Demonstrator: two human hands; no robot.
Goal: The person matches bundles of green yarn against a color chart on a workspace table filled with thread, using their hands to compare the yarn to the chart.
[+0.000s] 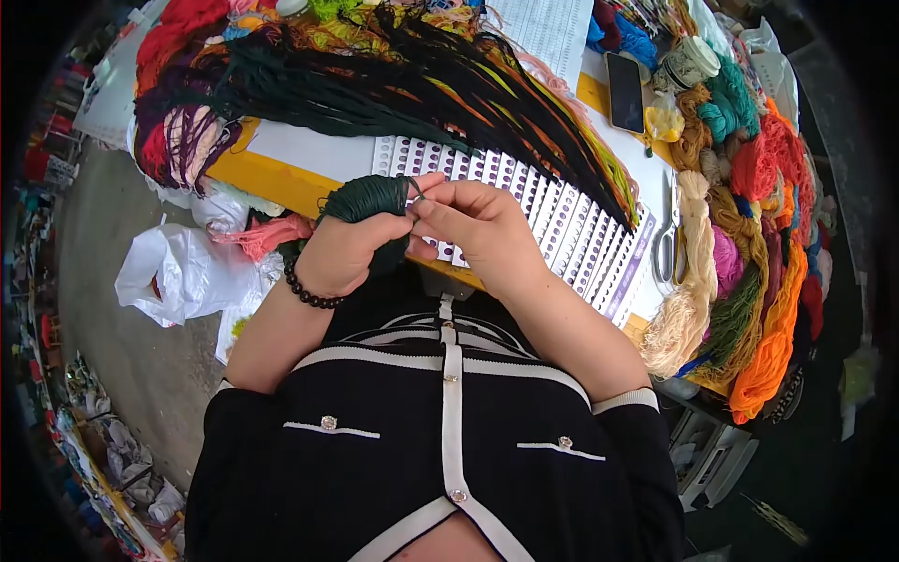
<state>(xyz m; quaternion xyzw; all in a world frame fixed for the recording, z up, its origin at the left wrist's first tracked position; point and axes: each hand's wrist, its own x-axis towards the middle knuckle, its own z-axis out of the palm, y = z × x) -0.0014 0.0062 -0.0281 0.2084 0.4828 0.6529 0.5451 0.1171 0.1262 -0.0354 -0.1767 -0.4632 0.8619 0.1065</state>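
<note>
A lidded jar (688,64), contents unclear, sits toward the far right of the yellow tabletop (272,164); a white plastic bag (183,276) is beyond its near left corner, above grey floor (117,318). Over the near edge, the left hand (332,248) grips a dark green thread bundle (368,199), its long axis side to side, one end toward the right hand (492,232), whose thumb and forefinger pinch a strand.

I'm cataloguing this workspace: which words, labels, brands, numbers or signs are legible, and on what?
None can be read.
Printed sheet at the top: rows of print, too small.
Purple strip beside the dotted rows: markings too blurred.
Jar: any marking too blurred.
</note>
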